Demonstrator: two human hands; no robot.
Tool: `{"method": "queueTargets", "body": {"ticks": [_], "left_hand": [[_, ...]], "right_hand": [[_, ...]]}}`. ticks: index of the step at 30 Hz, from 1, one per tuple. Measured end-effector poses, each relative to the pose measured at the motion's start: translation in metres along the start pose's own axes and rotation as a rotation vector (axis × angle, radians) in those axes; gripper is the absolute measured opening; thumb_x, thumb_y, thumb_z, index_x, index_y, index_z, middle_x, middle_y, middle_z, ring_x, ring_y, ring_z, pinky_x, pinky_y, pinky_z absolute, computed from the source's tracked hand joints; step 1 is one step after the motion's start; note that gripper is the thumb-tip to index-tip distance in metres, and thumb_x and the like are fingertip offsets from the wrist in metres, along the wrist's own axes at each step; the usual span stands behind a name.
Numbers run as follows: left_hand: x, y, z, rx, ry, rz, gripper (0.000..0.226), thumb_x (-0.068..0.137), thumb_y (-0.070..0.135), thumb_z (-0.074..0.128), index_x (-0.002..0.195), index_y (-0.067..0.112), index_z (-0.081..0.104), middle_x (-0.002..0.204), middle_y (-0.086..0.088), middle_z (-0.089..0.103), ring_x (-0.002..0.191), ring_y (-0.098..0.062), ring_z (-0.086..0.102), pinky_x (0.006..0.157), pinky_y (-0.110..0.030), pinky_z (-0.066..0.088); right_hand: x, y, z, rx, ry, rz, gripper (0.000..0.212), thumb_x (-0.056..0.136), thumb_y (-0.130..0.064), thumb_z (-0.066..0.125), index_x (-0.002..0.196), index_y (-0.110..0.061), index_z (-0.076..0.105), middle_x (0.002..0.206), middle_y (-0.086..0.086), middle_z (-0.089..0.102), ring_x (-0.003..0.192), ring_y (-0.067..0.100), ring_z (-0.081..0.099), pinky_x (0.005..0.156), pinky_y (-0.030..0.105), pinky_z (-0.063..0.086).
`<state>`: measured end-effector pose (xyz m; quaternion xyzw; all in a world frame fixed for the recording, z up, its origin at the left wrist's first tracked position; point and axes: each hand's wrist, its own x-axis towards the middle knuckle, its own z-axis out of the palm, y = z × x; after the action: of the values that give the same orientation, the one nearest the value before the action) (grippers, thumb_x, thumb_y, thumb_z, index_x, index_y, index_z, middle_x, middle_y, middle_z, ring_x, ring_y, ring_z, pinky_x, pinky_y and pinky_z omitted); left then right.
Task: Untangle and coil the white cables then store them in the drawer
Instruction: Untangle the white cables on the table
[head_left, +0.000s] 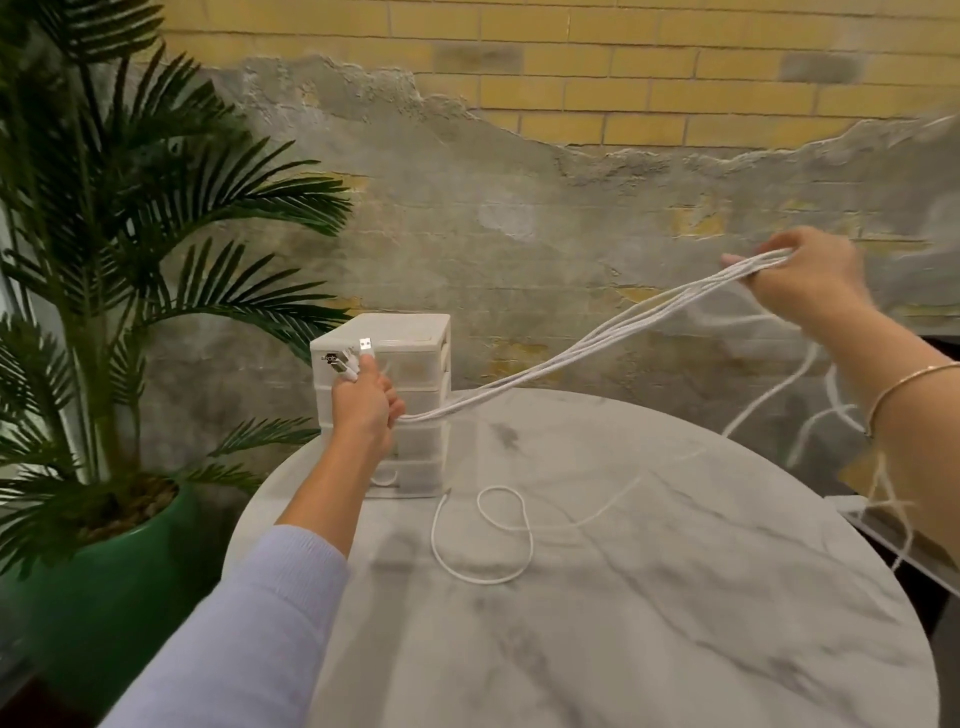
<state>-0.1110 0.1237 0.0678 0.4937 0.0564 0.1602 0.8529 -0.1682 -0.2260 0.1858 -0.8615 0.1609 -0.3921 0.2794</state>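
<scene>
Both hands (363, 400) (800, 275) hold white cables (597, 343).

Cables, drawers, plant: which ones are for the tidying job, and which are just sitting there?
For the job:
- cable bunch, held by left hand and right hand
- loose cable on the table
- drawer box

Just there:
- plant
- green pot
- table

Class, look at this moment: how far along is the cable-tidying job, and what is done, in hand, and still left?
Early stage. Done: the USB plug ends are gathered in the left hand. In hand: the right hand holds the bundle of white cables stretched taut from the left hand, pulling them straight. Left: one loose white cable lies looped on the round marble table; nothing is coiled, and the white plastic drawer unit looks closed.
</scene>
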Motion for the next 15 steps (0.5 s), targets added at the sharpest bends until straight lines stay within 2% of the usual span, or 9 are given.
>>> {"method": "queueTargets", "body": {"ticks": [3,5,7,9,11,15], "left_hand": [[0.005,0.000,-0.006,0.018,0.036,0.010,0.018,0.100,0.031,0.041,0.096,0.015,0.044,0.059,0.004,0.035,0.041,-0.004,0.026,0.037,-0.016,0.024],[0.006,0.000,-0.007,0.024,0.056,0.020,0.018,0.100,0.032,0.041,0.093,0.015,0.045,0.060,0.004,0.036,0.040,-0.004,0.027,0.038,-0.016,0.025],[0.007,-0.001,-0.005,0.053,0.061,0.036,0.018,0.101,0.031,0.039,0.100,0.014,0.042,0.060,0.004,0.035,0.043,-0.005,0.027,0.038,-0.016,0.026],[0.008,-0.005,-0.004,0.082,0.062,0.038,0.018,0.101,0.031,0.039,0.098,0.012,0.041,0.060,0.003,0.034,0.045,-0.006,0.026,0.037,-0.016,0.026],[0.006,-0.012,-0.005,0.075,0.059,0.018,0.021,0.101,0.030,0.039,0.086,0.015,0.041,0.060,0.003,0.033,0.047,-0.007,0.026,0.036,-0.016,0.026],[-0.003,-0.026,-0.009,0.033,0.084,-0.008,0.025,0.101,0.029,0.039,0.079,0.019,0.042,0.059,0.003,0.032,0.042,-0.005,0.027,0.036,-0.016,0.025]], "right_hand": [[0.001,0.006,-0.012,-0.145,-0.006,-0.256,0.049,0.079,-0.044,0.070,0.114,-0.012,0.060,0.142,0.015,0.035,0.132,0.034,0.034,0.110,0.046,0.030],[0.006,0.011,-0.017,-0.201,-0.010,-0.348,0.045,0.079,-0.038,0.071,0.113,-0.012,0.059,0.146,0.015,0.032,0.135,0.035,0.030,0.111,0.052,0.027],[0.007,0.014,-0.016,-0.226,-0.026,-0.355,0.042,0.079,-0.037,0.071,0.111,-0.012,0.060,0.142,0.016,0.036,0.130,0.036,0.036,0.107,0.052,0.028],[0.003,0.017,-0.005,-0.231,-0.119,-0.326,0.035,0.082,-0.031,0.069,0.106,-0.008,0.062,0.124,0.022,0.052,0.108,0.035,0.049,0.094,0.044,0.039],[-0.010,0.023,0.013,-0.234,-0.278,-0.290,0.025,0.084,-0.024,0.067,0.100,-0.005,0.064,0.106,0.022,0.063,0.088,0.029,0.052,0.078,0.035,0.040],[-0.041,0.042,0.053,-0.263,-0.580,-0.191,0.018,0.081,-0.031,0.070,0.093,-0.020,0.063,0.102,0.011,0.067,0.090,0.024,0.057,0.077,0.028,0.042]]}}
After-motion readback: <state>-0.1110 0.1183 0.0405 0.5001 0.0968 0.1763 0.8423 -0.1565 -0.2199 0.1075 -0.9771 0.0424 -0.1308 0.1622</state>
